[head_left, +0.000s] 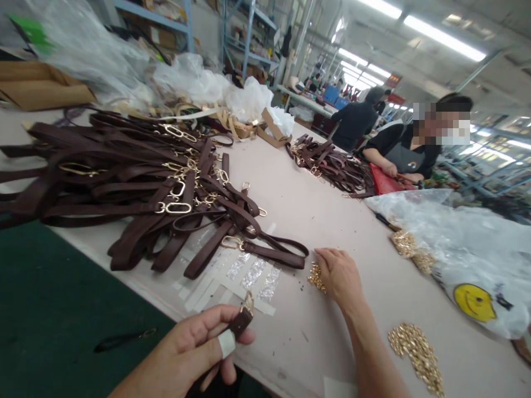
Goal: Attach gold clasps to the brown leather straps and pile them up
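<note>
Pinch grip, left hand (203, 342): fingers closed on a dark brown strap end (240, 322), lower center of the frame. Gold metal loop (248, 302) sticks up past the fingertips; pale wrap (227, 342) on one digit. Right hand (342, 273), right of center: down at a small heap of gold pieces (316, 276), fingers bent. Can't tell if it has one; fingertips are hidden.

Big pile of brown straps (141, 207) with gold loops fills the left and center-left of the table (302, 331). Strips with clear patches (253, 273) lie just below its right end. Smaller strap pile (332, 166) sits upper right of center. Larger gold heap (417, 354) at lower right, below a clear plastic bag (473, 265) with a yellow smiley. Person in dark top (423, 157), upper right, hands at a red item (384, 179).
</note>
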`<action>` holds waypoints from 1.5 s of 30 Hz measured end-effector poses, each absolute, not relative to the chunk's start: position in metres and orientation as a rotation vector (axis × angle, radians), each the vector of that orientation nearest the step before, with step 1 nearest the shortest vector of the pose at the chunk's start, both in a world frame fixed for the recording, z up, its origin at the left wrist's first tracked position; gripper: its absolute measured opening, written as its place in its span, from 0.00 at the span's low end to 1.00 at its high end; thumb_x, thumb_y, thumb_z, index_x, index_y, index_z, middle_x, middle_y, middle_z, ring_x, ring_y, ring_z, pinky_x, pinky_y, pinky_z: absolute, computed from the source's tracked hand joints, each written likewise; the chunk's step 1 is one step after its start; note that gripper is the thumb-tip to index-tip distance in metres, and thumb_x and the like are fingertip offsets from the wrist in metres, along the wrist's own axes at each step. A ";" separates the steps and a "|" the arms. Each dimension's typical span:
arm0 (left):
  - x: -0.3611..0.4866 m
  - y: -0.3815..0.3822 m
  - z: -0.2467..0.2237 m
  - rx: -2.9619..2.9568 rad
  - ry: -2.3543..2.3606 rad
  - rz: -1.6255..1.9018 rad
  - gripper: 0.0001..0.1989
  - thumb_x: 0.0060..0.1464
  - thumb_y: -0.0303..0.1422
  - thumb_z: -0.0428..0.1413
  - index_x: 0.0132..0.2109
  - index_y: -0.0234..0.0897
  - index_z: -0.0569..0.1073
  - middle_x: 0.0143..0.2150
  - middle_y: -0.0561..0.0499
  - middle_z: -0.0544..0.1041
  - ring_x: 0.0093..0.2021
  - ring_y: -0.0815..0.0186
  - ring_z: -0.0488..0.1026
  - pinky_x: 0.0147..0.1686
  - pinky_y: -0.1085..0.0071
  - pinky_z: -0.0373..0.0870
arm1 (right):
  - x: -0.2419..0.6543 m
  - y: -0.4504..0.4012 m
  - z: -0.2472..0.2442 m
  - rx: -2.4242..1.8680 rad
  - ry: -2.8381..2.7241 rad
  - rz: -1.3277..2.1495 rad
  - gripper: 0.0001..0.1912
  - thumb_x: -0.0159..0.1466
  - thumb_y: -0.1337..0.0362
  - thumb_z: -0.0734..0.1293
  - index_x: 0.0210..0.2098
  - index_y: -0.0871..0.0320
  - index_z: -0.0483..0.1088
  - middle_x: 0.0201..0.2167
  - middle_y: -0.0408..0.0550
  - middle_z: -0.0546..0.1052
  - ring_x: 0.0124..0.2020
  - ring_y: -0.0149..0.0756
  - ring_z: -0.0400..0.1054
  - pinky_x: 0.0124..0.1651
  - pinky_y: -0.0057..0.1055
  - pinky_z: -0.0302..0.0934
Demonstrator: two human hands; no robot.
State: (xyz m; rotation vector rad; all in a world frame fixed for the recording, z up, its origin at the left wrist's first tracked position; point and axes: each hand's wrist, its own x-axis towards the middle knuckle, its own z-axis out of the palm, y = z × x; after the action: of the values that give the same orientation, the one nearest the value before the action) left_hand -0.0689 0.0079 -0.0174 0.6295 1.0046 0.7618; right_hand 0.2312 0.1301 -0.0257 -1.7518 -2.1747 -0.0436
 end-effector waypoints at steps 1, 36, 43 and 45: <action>-0.070 0.010 -0.015 0.640 0.996 0.753 0.19 0.50 0.44 0.65 0.46 0.38 0.77 0.43 0.45 0.82 0.24 0.71 0.70 0.21 0.77 0.53 | 0.230 0.130 -0.028 -1.751 -2.178 -0.033 0.14 0.67 0.65 0.61 0.44 0.56 0.78 0.43 0.52 0.81 0.45 0.42 0.72 0.53 0.41 0.62; -0.039 -0.005 0.011 1.158 0.879 0.746 0.19 0.59 0.22 0.47 0.52 0.39 0.76 0.39 0.53 0.77 0.35 0.67 0.73 0.40 0.72 0.70 | 0.132 -0.028 -0.015 -1.385 -0.934 1.465 0.11 0.57 0.56 0.76 0.33 0.57 0.77 0.27 0.44 0.77 0.25 0.33 0.72 0.27 0.26 0.67; -0.033 -0.010 0.005 1.049 0.823 0.703 0.14 0.60 0.24 0.49 0.50 0.36 0.74 0.34 0.55 0.75 0.31 0.72 0.72 0.37 0.75 0.68 | 0.136 -0.038 -0.022 -1.408 -1.091 1.185 0.07 0.58 0.57 0.74 0.32 0.53 0.79 0.31 0.43 0.77 0.33 0.32 0.71 0.36 0.26 0.67; -0.031 -0.012 0.003 1.065 0.824 0.704 0.14 0.60 0.24 0.48 0.49 0.35 0.74 0.38 0.53 0.76 0.31 0.72 0.72 0.37 0.75 0.68 | 0.138 -0.041 -0.022 -1.407 -1.153 1.145 0.06 0.59 0.58 0.73 0.33 0.53 0.79 0.34 0.43 0.77 0.35 0.32 0.71 0.37 0.26 0.66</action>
State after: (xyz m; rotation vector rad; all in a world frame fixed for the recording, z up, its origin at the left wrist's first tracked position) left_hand -0.0314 -0.0122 0.0032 1.0655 0.8242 0.7041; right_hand 0.1376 -0.0409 -0.0219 -1.4066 -1.1535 1.1449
